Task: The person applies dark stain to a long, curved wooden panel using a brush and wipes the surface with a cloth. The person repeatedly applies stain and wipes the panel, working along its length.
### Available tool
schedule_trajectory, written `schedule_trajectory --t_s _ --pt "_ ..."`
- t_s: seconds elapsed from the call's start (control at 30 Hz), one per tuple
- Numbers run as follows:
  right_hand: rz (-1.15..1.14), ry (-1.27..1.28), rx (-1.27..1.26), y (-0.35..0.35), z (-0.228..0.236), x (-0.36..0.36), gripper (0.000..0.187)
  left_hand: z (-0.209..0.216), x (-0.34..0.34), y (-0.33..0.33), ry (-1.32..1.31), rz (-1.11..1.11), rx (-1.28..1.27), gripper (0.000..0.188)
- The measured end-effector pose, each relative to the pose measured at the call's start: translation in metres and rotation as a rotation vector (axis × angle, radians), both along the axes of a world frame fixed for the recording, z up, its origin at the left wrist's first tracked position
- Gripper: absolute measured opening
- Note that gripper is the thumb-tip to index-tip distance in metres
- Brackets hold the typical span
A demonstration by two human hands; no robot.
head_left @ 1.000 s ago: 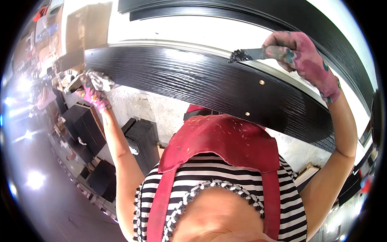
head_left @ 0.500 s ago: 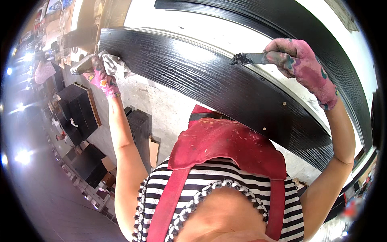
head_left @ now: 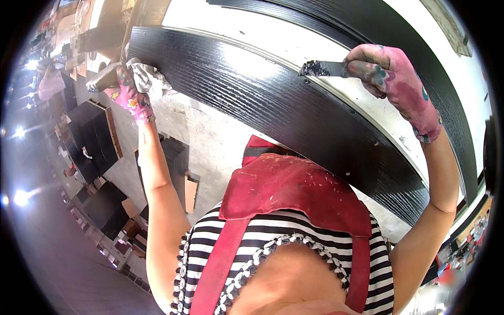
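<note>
My right hand (head_left: 396, 86), in a stained pink flowered glove, is closed on a putty knife (head_left: 336, 69). Glossy black paste (head_left: 315, 68) is clumped on the blade's end, which hangs over the far edge of a black wood-grained board (head_left: 252, 94). At the board's left end, my left hand (head_left: 128, 100) wears a matching glove. Its fingers are closed around a grey, block-like thing (head_left: 103, 77) whose kind I cannot make out. A crumpled whitish rag (head_left: 148, 79) lies against that hand and the board; whether the fingers grip it too is hidden.
More black boards (head_left: 310, 21) lie beyond on a white surface (head_left: 210, 18). Below on the left, stacks of black panels (head_left: 92, 139) stand on the concrete floor (head_left: 202, 131). My red apron (head_left: 294, 181) is close to the board's near edge.
Both hands keep their grips. The putty knife and right hand sit slightly higher in the picture, and the left hand has shifted slightly left and up. The whole view has tilted a little.
</note>
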State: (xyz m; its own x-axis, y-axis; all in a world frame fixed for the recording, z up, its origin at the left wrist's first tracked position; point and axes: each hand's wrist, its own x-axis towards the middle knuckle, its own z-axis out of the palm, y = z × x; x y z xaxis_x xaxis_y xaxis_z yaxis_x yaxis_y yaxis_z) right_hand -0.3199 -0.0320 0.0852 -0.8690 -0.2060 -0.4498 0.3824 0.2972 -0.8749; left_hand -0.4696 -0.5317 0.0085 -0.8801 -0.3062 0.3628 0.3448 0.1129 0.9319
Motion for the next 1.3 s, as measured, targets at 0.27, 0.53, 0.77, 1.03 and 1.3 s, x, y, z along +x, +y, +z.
schedule_trajectory --t_s 0.27,0.53,0.77,1.03,1.3 --pt "-0.033 0.017 -0.109 0.0 -0.004 -0.005 0.02 -0.002 -0.002 -0.008 -0.046 -0.111 0.062 0.035" --pt "-0.014 0.035 -0.065 -0.008 -0.008 -0.015 0.019 -0.012 -0.012 -0.046 -0.248 -0.382 0.739 0.077" --pt "0.017 -0.038 -0.08 -0.025 -0.006 -0.031 0.022 -0.031 -0.007 -0.043 -0.074 -0.164 0.19 0.064" --pt "0.048 0.05 -0.049 -0.028 -0.007 -0.035 0.019 -0.02 -0.019 -0.041 -0.088 -0.205 0.313 0.053" --pt "0.016 -0.095 0.004 -0.028 -0.007 -0.038 0.02 -0.007 0.001 -0.004 0.028 -0.23 0.292 0.051"
